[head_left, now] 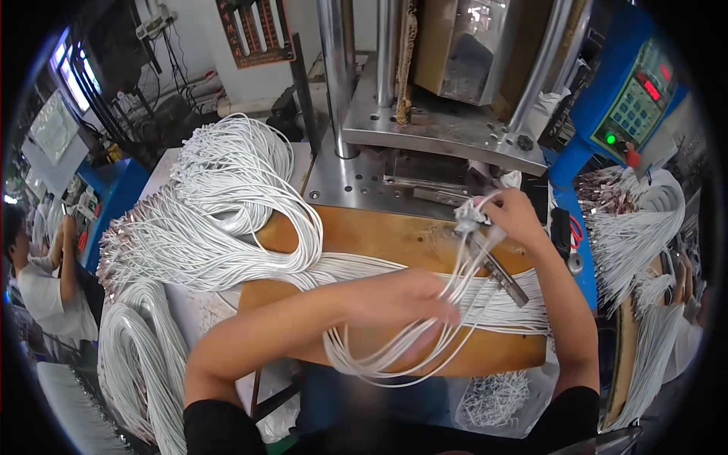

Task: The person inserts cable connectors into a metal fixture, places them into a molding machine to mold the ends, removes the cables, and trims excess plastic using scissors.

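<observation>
A head-worn fisheye camera is looking down closely from above the near edge of the flat brown wooden board [364,229], facing the round silver metal column [336,76] beyond.

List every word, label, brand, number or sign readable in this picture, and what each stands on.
Dark hanging board: orange characters, too small to read reliably.
Red displays on the blue control box: glowing figures, too blurred to read.
Keypad: key labels, too small to read.
No other readable text shows.

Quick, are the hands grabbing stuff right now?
Left hand: blurred among looped white cables; its grip can't be told.
Right hand: closed, pinching those cables' bunched end.
</observation>
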A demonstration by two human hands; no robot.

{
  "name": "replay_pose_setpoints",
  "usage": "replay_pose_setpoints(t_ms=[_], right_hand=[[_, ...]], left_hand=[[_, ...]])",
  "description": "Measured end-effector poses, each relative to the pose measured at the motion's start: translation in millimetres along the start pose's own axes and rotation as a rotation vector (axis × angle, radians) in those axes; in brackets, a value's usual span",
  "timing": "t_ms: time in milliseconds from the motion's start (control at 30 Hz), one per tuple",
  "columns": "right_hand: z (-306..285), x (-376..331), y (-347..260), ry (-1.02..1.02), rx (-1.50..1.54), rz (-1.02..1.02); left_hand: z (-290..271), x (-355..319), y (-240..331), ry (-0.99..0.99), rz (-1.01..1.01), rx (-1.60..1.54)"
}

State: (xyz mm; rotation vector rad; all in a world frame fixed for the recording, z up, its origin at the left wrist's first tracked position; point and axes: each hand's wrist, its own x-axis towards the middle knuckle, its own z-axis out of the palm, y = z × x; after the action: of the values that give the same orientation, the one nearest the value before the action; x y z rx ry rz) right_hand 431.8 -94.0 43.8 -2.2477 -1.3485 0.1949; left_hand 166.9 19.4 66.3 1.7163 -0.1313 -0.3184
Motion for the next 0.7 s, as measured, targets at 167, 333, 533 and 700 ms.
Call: replay_pose_setpoints(t_ms=[167, 333, 533, 700], right_hand=[[-15.1, -36.4, 14.3, 0.051, -0.233, 0.036], [5.2, -50.9, 21.0, 0.175, -0.358, -0.086], [-47.5, -98.6, -7.2, -0.261, -0.199, 0.000], [-35.3, -137.6, -6.1, -0.195, -0.088, 0.035]], left_hand=[[-82.9, -143.8, 38.0, 1.166, 0.083, 0.164], [-57.3, -111.3, 27.8, 1.348, -0.228, 0.597], [-11.5, -29.3, -16.6, 0.667, -0.067, 1.079], [-72.4, -31.9, -36.7, 0.829, -0.104, 0.786]])
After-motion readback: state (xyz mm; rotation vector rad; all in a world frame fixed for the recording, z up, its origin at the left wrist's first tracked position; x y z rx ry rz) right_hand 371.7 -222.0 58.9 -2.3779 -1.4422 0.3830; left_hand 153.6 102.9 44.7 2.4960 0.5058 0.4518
